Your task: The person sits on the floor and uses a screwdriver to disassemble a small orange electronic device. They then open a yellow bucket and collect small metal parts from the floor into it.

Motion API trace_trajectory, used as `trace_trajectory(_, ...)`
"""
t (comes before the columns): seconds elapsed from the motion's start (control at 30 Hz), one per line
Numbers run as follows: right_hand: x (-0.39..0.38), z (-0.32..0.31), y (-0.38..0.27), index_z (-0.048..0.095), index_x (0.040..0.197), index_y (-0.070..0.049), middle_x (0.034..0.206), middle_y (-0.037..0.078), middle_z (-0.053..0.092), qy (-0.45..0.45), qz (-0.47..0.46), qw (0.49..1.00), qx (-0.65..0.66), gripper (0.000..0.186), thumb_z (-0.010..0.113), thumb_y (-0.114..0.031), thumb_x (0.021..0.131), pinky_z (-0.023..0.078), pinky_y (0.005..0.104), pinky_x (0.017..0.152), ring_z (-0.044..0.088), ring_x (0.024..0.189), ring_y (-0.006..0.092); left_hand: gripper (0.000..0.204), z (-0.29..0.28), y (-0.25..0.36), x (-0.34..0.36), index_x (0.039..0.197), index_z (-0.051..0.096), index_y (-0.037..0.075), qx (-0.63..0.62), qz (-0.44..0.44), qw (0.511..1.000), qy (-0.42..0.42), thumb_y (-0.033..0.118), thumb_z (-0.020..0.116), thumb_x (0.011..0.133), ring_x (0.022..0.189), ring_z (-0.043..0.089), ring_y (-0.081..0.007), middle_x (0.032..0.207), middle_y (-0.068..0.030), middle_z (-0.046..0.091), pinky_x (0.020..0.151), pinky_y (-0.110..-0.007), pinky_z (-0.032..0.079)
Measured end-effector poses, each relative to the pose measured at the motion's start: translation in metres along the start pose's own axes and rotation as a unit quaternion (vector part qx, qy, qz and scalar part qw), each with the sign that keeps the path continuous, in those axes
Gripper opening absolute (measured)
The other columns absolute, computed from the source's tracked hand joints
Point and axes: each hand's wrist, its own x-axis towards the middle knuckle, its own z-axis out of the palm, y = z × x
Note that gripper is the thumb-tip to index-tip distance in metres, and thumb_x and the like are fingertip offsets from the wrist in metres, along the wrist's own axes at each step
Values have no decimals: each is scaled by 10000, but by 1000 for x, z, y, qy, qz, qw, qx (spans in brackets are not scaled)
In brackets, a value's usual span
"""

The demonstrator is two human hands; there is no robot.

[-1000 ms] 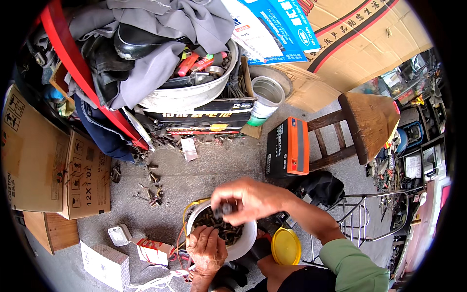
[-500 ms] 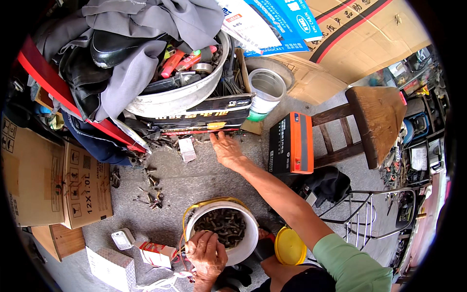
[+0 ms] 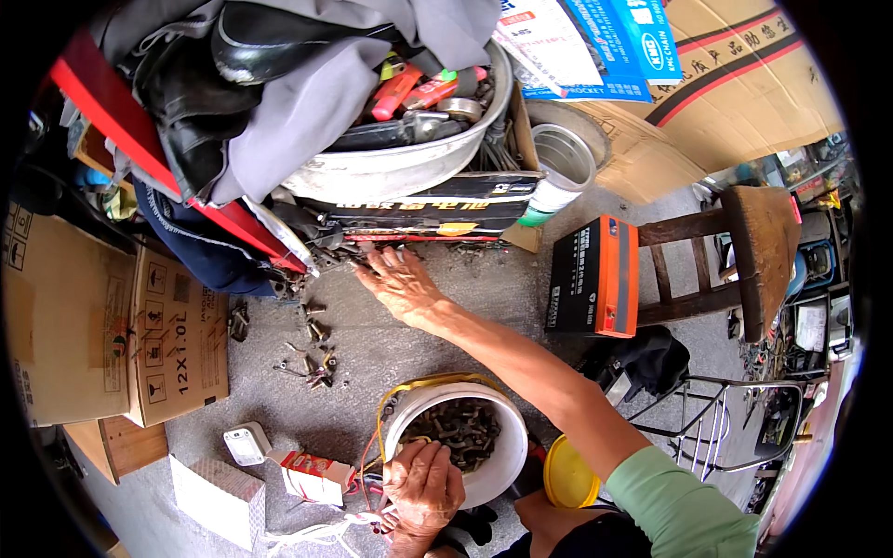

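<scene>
My right hand (image 3: 400, 284) reaches far across, palm down, its fingers stretched and slightly apart. It is low over the floor in front of a black carton (image 3: 423, 209), its fingertips at loose debris along the carton's foot. No held thing shows; what lies under the palm is hidden. My left hand (image 3: 425, 484) is closed over the near left rim of a white bucket (image 3: 507, 456). The bucket stands upright, with many small dark metal bolts (image 3: 465, 432) inside. A yellow strap (image 3: 437, 381) runs round its far edge. The left fingertips are partly hidden.
Loose bolts (image 3: 318, 367) lie on the floor left of the bucket. Nearby are a red-and-white box (image 3: 314, 477) and a white device (image 3: 246, 444). Rightward are an orange-black box (image 3: 595, 277), a wooden stool (image 3: 758, 251) and a yellow lid (image 3: 570, 472). A heaped basin (image 3: 391, 167) overhangs the carton.
My right hand has moved left along the carton's foot. The small pale packet that lay there is no longer visible. My left hand stays at the bucket; the whole view has shifted somewhat.
</scene>
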Motion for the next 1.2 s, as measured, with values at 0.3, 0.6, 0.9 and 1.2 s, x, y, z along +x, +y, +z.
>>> trace_trajectory(0.3,-66,-15,7,640,901,-32,1041,166,532,-53,-13,993,103,167,590,-65,745,436,421,867,526,1035,310,205,-14,-18,6,892,656,12,-245,-73,961,105,22,635,689,815,613,-231,907,-94,650,706,-349,479)
trace_trajectory(0.6,-78,-21,12,600,916,-27,1131,150,509,-36,39,988,144,163,548,-14,763,442,425,861,508,1004,330,664,-16,-210,142,1265,408,-85,91,-229,952,181,181,698,730,1099,457,-413,1193,-256,478,930,-469,394)
trace_trajectory(0.9,-78,-24,8,596,914,3,1111,171,540,-31,55,982,180,164,542,0,759,450,433,850,502,1013,335,525,54,-228,122,1215,473,-36,174,-201,960,91,240,624,795,1210,406,-403,1280,-254,452,1007,-490,301)
trace_trajectory(1.2,-79,-17,7,577,940,-48,1190,150,512,-46,78,977,194,176,575,-16,766,433,425,899,475,1095,335,416,6,-216,131,1114,546,-12,93,-202,962,162,198,671,777,1020,509,-375,1076,-205,559,869,-470,399)
